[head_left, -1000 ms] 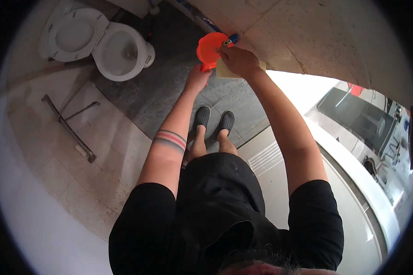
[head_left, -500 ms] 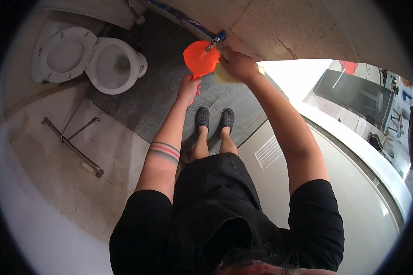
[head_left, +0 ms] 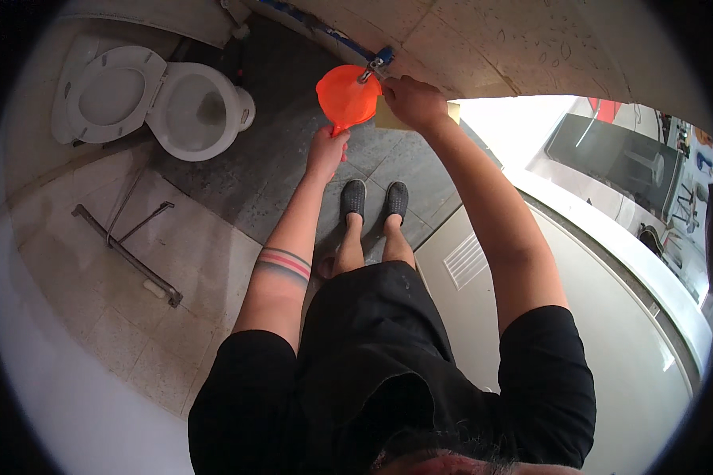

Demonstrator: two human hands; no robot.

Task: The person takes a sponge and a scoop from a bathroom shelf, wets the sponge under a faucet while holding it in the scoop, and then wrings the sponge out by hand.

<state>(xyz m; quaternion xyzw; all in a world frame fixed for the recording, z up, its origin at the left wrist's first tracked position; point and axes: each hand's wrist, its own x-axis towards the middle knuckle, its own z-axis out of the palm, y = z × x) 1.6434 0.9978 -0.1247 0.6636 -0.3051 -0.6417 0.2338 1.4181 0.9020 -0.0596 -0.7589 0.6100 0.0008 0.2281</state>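
Note:
An orange plastic water dipper point(head_left: 345, 99) is in my left hand point(head_left: 328, 152), which is closed round its handle. The dipper's round bowl is beneath the metal tap point(head_left: 371, 70) on the wall. My right hand point(head_left: 417, 103) is at the tap's right side, fingers curled at its small handle; the fingertips are partly hidden. A flat yellow piece, like a cloth or sponge sheet point(head_left: 396, 119), shows below and beside my right hand. Whether that hand also holds it, I cannot tell.
A white toilet point(head_left: 192, 111) with its seat and lid raised stands at the far left. A metal bar point(head_left: 127, 255) is on the left wall. My dark clogs point(head_left: 354, 198) are on grey floor tiles. A white door point(head_left: 547, 317) with a vent lies to the right, beside a bright doorway.
My right hand has shifted slightly and its fingers are more curled at the tap's handle. The dipper remains under the tap in my left hand. The view has moved slightly.

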